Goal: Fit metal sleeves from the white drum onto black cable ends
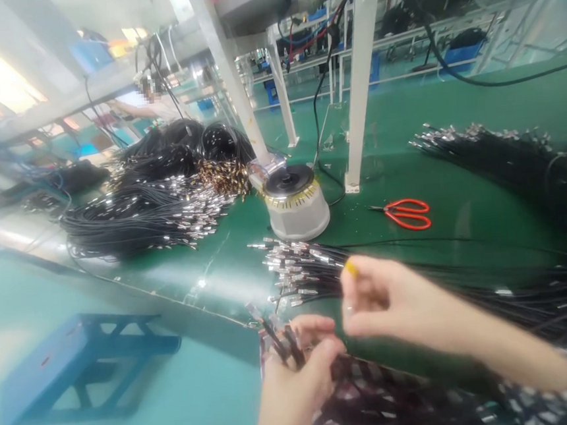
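My left hand (297, 370) is closed around a small bunch of black cables (281, 340) with metal connector ends that stick up out of the fist. My right hand (377, 297) hovers just above and to the right of it, fingers pinched on a small yellow piece (350, 268). Right behind both hands a fan of black cables with silver connectors (298, 267) lies on the green table (439, 179). The picture is blurred by motion.
A white round tape dispenser (296, 201) stands behind the cables, and red-handled scissors (405, 214) lie to its right. Large cable bundles lie at left (149, 214) and right (517, 159). White frame posts (361, 73) rise from the table. A blue stool (85, 362) stands on the floor.
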A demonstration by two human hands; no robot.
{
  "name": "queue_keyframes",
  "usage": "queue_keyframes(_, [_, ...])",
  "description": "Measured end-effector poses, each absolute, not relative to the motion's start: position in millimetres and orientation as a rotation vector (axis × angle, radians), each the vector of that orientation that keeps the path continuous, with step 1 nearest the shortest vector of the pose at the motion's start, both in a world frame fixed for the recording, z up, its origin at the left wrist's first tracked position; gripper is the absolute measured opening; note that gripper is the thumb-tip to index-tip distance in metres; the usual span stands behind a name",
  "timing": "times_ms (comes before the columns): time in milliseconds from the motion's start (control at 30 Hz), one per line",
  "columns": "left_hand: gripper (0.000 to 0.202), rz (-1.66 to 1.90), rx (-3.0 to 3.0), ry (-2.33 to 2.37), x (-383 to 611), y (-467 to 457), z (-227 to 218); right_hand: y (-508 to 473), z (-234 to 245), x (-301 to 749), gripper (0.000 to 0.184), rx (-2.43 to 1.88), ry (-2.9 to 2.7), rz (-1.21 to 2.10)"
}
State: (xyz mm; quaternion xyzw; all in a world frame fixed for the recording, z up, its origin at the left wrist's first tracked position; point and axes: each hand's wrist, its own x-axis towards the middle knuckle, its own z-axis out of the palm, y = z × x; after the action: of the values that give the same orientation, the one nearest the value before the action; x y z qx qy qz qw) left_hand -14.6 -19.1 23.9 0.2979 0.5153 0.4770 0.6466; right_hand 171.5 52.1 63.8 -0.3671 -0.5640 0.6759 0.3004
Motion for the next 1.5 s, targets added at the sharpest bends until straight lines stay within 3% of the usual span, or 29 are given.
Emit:
queue_keyframes(200, [0.036, 1.028, 0.642, 1.134, -15.0, -19.1, 24.4, 37.2, 41.7, 133.4, 0.023, -1.027, -1.521, 1.612])
queue_keyframes(433, [0.032, 0.954, 0.570, 1.094, -21.4, -13.0, 24.9, 38.9, 46.3, 136.2, 0.032, -0.986, -1.352, 1.734])
queue_keyframes(667, [0.017, 1.148, 0.589, 1.101, -20.1, -8.1, 29.5, 30.4, 37.1, 151.6, 0.002, -1.114, -1.698, 1.494])
queue_keyframes(867, [0.014, 1.062, 0.678, 1.100, -16.9, -9.5, 26.1, 23.7, 53.4, 165.6, 0.017, -1.180, -2.131, 1.353])
queue_keyframes(1033, [0.022, 1.007, 0.722, 1.078, -16.3, -9.8, 28.8, 24.3, 65.5, 166.8, 0.019, -1.230, -2.381, 1.131])
queue_keyframes(1267, [0.017, 0.982, 0.766, 1.138, -12.0, -9.7, 32.1, 27.1, 70.5, 163.4, 0.017, -1.212, -2.527, 0.965])
queue_keyframes(1400, [0.015, 0.952, 0.808, 1.149, -13.0, -9.3, 29.3, 25.3, 74.6, 162.7, 0.017, -1.233, -2.554, 0.923])
queue_keyframes(1500, [0.015, 0.975, 0.835, 1.176, -12.2, -9.8, 28.6, 23.6, 72.2, 161.8, 0.016, -1.262, -2.444, 1.121])
